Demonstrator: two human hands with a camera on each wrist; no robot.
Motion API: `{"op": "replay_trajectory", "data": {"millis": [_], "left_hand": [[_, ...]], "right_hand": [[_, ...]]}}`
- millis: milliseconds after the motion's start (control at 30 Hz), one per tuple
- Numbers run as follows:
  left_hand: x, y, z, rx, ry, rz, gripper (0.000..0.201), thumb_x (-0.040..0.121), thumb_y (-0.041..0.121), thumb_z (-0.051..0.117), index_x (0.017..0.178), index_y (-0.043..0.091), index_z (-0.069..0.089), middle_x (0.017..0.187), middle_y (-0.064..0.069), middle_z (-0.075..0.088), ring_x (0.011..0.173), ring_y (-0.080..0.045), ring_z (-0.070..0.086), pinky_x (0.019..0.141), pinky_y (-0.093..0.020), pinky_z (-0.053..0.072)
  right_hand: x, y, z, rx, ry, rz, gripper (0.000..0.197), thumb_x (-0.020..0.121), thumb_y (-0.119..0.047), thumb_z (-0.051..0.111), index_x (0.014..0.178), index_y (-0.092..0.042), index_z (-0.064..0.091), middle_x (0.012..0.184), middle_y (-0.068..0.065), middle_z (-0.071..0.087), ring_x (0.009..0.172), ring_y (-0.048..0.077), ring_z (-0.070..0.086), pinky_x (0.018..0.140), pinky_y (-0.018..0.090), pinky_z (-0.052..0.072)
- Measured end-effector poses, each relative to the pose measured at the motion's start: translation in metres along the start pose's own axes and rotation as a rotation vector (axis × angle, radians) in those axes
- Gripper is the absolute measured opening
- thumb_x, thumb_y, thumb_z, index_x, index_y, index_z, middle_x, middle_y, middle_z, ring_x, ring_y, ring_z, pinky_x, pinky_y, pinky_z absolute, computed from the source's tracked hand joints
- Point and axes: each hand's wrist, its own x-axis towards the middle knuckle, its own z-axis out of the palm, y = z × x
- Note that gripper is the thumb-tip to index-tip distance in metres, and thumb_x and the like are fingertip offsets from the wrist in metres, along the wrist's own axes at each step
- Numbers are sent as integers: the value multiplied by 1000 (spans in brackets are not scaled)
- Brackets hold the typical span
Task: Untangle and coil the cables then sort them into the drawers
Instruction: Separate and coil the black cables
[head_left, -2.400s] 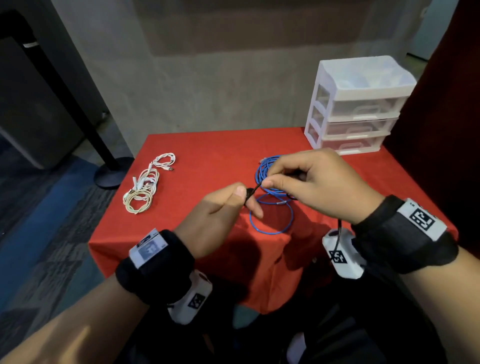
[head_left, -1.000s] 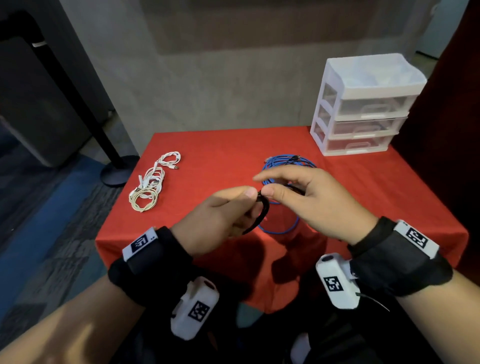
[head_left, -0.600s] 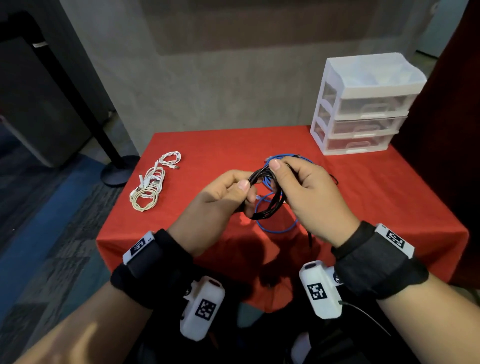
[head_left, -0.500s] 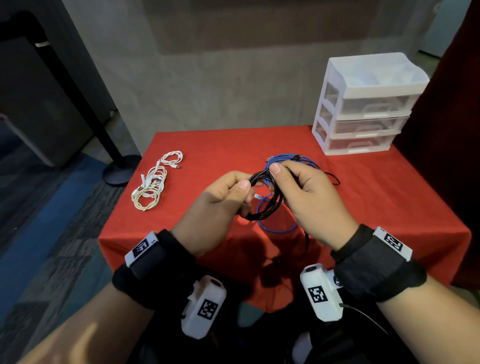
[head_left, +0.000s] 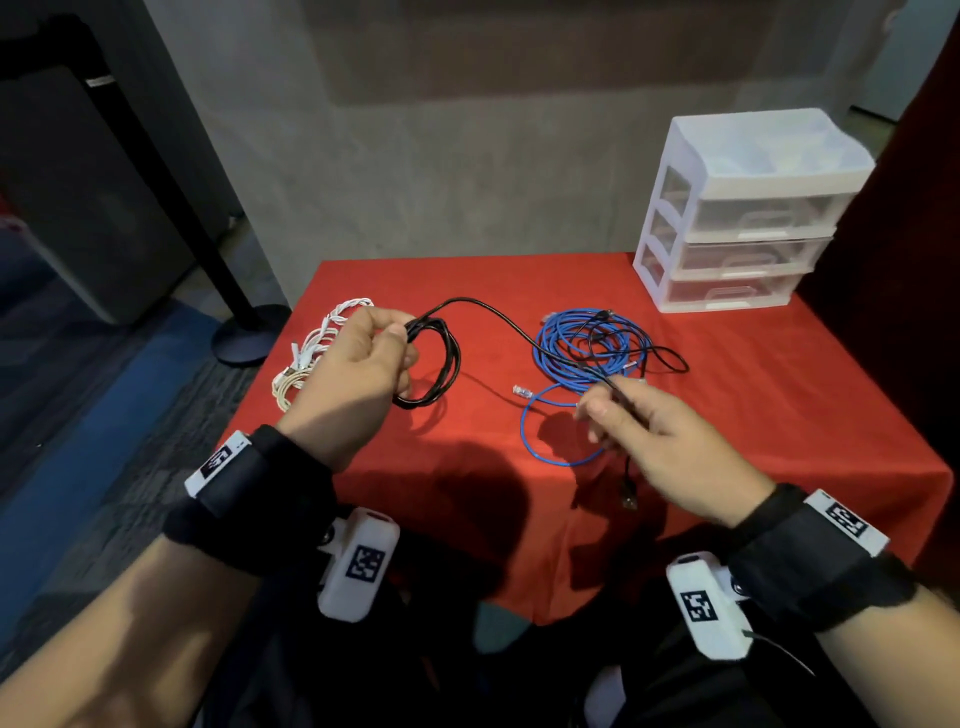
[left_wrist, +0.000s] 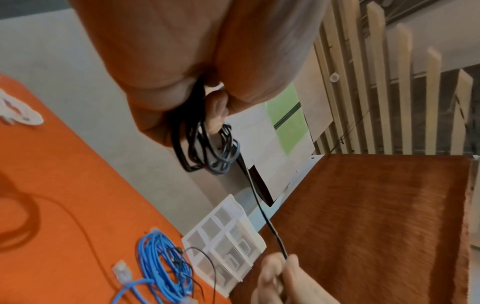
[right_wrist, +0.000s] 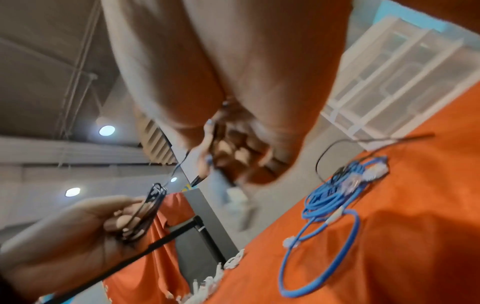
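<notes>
My left hand (head_left: 397, 340) grips a small coil of black cable (head_left: 439, 364) above the left half of the red table (head_left: 753, 395); the left wrist view shows the thumb pressing the loops (left_wrist: 207, 148). From the coil a black strand arcs right to my right hand (head_left: 597, 410), which pinches it between thumb and fingers. The strand's plug end (head_left: 629, 499) hangs below that hand. A blue network cable (head_left: 587, 343) lies loosely coiled on the table, with thin black cable running across it. The white three-drawer unit (head_left: 748, 208) stands at the back right, its drawers closed.
A bundle of white and cream cables (head_left: 306, 358) lies near the table's left edge, partly behind my left hand. A black stand with a round base (head_left: 244, 338) stands on the floor to the left. The right wrist view is motion-blurred.
My hands have moved apart: the left carried the black coil to the left, the right slid rightward along the cable, and a length of cable now stretches between them.
</notes>
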Motion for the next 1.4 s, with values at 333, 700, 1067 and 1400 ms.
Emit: {"op": "replay_trajectory", "data": {"millis": [333, 700, 1067, 1400], "left_hand": [[-16, 8, 38, -498, -120, -295, 16, 106, 6, 31, 114, 10, 45, 63, 4, 42, 45, -5, 26, 53, -21, 31], [-38, 16, 67, -330, -221, -126, 14, 107, 9, 36, 104, 8, 50, 62, 7, 45, 47, -6, 32, 60, -29, 31], [-30, -1, 74, -15, -44, 180, 10, 101, 19, 43, 98, 20, 53, 70, 1, 47, 57, -9, 41, 55, -24, 39], [-24, 3, 79, -182, -103, 4, 17, 108, 7, 33, 100, 10, 48, 68, -1, 41, 41, 1, 38, 49, -17, 38]], "right_hand": [[27, -24, 13, 125, 255, -156, 22, 110, -18, 44, 91, -13, 53, 72, 1, 50, 68, 15, 45, 69, 32, 41], [34, -42, 33, 431, 193, 70, 17, 101, -3, 58, 91, -11, 70, 79, 7, 67, 69, 14, 63, 68, 28, 54], [27, -56, 29, 804, 63, 259, 18, 92, -8, 64, 109, -11, 62, 84, 7, 71, 77, 18, 66, 78, 33, 53], [20, -54, 34, 888, -26, 118, 44, 76, 9, 54, 119, -2, 54, 87, 9, 61, 78, 20, 61, 78, 29, 55]]}}
